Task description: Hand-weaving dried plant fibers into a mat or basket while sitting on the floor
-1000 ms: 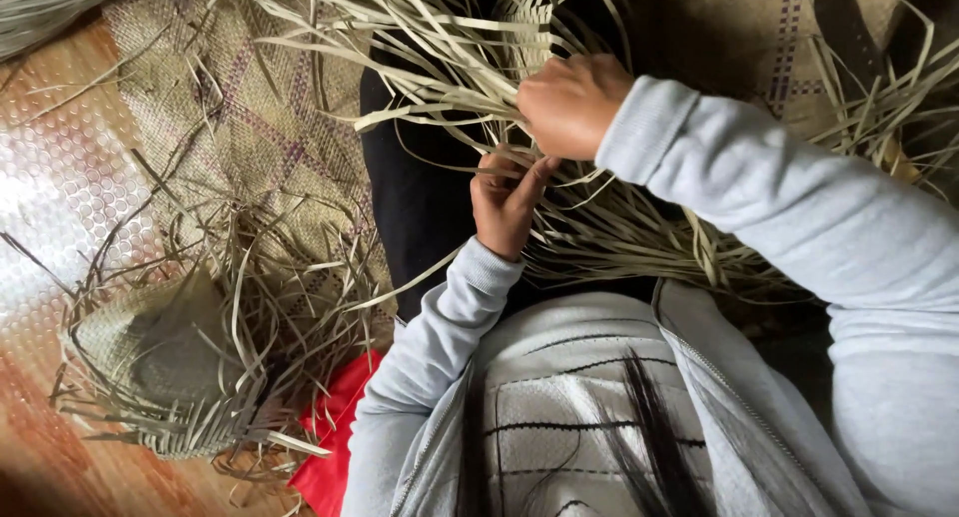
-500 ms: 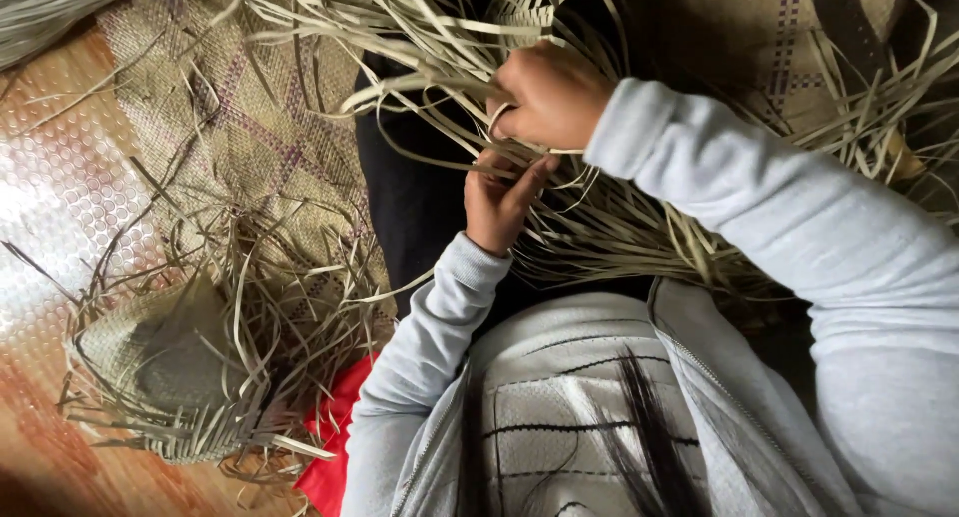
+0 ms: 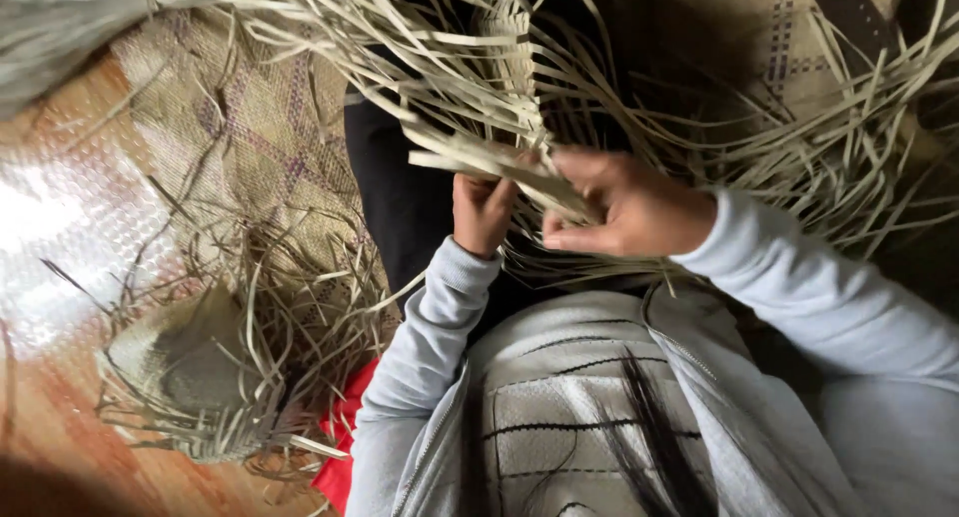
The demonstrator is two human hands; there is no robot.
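A loose mass of pale dried leaf strips spreads across my lap and over the black trousers. My left hand is closed around a few strips at the near edge of the woven part. My right hand lies just to its right, thumb and fingers pinching a flat bundle of strips that runs up to the left. Both arms wear light grey sleeves.
A partly woven basket-like piece with trailing strips lies on the floor at the lower left. A patterned woven mat covers the floor under it. Red cloth shows by my left elbow. More strips fan out at the upper right.
My right hand has come down from the top of the bundle to just beside my left hand, drawing strips along. The left hand has stayed about where it was.
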